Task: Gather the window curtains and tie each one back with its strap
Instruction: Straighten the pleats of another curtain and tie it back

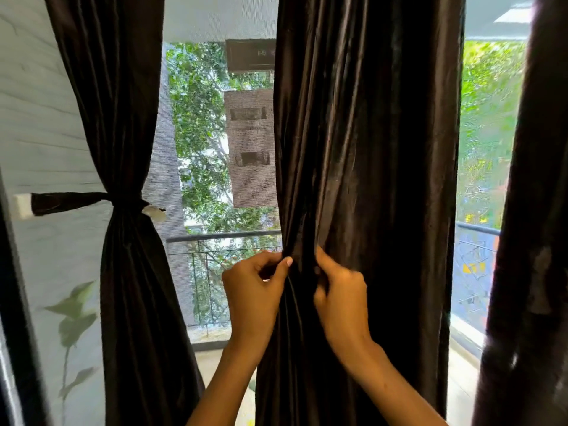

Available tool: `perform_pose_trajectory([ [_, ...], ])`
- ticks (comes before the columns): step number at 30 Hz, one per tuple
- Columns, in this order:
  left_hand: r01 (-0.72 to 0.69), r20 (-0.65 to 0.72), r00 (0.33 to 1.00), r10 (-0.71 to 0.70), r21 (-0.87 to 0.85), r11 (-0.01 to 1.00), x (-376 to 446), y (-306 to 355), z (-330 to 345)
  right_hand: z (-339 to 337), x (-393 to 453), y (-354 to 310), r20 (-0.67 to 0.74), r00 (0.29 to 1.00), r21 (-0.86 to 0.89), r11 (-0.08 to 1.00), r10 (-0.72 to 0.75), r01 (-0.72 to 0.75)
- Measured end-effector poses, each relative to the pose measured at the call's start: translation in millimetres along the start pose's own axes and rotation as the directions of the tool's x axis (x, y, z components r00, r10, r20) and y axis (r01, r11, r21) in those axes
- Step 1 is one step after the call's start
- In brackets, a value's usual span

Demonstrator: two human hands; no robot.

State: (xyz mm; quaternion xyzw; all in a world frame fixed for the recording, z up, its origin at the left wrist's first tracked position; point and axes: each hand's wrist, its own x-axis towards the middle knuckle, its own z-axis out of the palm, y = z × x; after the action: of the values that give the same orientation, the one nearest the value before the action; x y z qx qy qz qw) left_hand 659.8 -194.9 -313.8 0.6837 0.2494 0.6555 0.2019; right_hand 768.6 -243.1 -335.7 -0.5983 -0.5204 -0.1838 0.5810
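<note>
Middle curtain [368, 149]: hanging loose and dark in the centre of the window, and I am gathering its left edge into folds.
Left hand [255, 290]: pinching that edge between thumb and curled fingers.
Right hand [341, 296]: gripping a fold just beside it, fingers curled into the cloth.
Strap: I am not seeing one for this curtain (perhaps hidden in the folds).
Left curtain [123, 149]: already cinched by its tie-back strap [70, 202] to the wall.
Right curtain [528, 210]: hanging untied at the right edge.
Risk: the slick fabric is likely slipping out if I loosen either pinch, spilling the gathered folds.
</note>
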Motion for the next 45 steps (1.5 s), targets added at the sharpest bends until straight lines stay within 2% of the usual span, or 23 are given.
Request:
perform_pose_trajectory([
  [4,-0.019,0.024,1.000,0.021,-0.067,0.998,-8,5,2,-11,-11,-11,0.262,0.963,-0.161,0.982,-0.056,0.101],
  [6,-0.020,0.038,0.999,0.024,-0.090,0.996,-11,10,4,-15,-9,-10,0.328,0.942,-0.201,0.969,-0.072,0.144],
  [8,0.001,0.052,0.999,0.004,-0.110,0.994,-10,12,5,-19,-10,-7,0.386,0.914,-0.175,0.963,-0.123,0.203],
  [11,-0.011,0.046,0.999,0.012,-0.040,0.999,-4,8,5,-18,-11,8,0.473,0.862,-0.088,0.964,-0.181,0.250],
  [12,-0.009,0.033,0.999,0.010,-0.023,1.000,-2,5,5,-19,-9,11,0.431,0.886,-0.052,0.976,-0.169,0.211],
  [13,-0.003,0.024,1.000,0.004,-0.018,1.000,1,3,4,-21,-5,13,0.312,0.942,0.015,0.992,-0.121,0.123],
  [14,0.002,0.020,1.000,-0.002,-0.020,1.000,2,2,3,-23,1,15,0.131,0.990,0.112,0.993,-0.048,0.034],
  [15,0.006,0.019,1.000,-0.006,-0.020,1.000,2,0,3,-26,11,16,-0.034,0.998,0.204,0.978,0.052,-0.044],
  [16,0.009,0.020,1.000,-0.008,-0.019,1.000,2,-1,2,-30,23,14,-0.122,0.979,0.295,0.947,0.165,-0.123],
  [18,0.015,0.024,1.000,-0.014,-0.024,1.000,2,-1,1,-40,53,7,-0.049,0.932,0.518,0.808,0.358,-0.283],
  [19,0.015,0.025,1.000,-0.015,-0.025,1.000,2,-1,0,-44,68,3,0.015,0.921,0.619,0.719,0.390,-0.315],
  [20,0.016,0.025,1.000,-0.016,-0.024,1.000,1,-1,1,-47,81,-1,0.042,0.926,0.673,0.675,0.375,-0.304],
  [21,0.020,0.026,0.999,-0.019,-0.025,0.999,0,-2,2,-49,89,-6,0.013,0.949,0.672,0.700,0.315,-0.242],
  [24,0.030,0.036,0.999,-0.029,-0.039,0.999,-3,-1,4,-45,89,-13,-0.153,0.982,0.493,0.870,0.108,-0.019],
  [27,0.001,0.022,1.000,0.000,-0.042,0.999,-5,1,6,-27,61,-5,-0.177,0.983,0.310,0.951,0.043,0.014],
  [32,-0.066,-0.010,0.998,0.066,0.001,0.998,-7,2,7,-10,11,19,-0.106,0.994,0.131,0.990,-0.035,0.049],
  [36,-0.112,-0.030,0.993,0.112,0.018,0.994,-10,3,9,-12,-16,22,-0.109,0.991,0.014,0.997,-0.075,0.077],
  [38,-0.129,-0.018,0.991,0.129,-0.007,0.992,-13,6,10,-10,-26,19,-0.023,0.987,-0.140,0.978,-0.161,0.156],
  [40,-0.142,0.009,0.990,0.142,-0.036,0.989,-17,10,11,-11,-32,15,0.081,0.979,-0.210,0.957,-0.187,0.201],
  [43,-0.135,0.041,0.990,0.138,-0.062,0.989,-19,11,10,-16,-31,13,0.195,0.958,-0.240,0.936,-0.213,0.257],
  [45,-0.136,0.043,0.990,0.136,-0.020,0.991,-16,10,9,-20,-28,14,0.296,0.928,-0.198,0.936,-0.227,0.292],
])
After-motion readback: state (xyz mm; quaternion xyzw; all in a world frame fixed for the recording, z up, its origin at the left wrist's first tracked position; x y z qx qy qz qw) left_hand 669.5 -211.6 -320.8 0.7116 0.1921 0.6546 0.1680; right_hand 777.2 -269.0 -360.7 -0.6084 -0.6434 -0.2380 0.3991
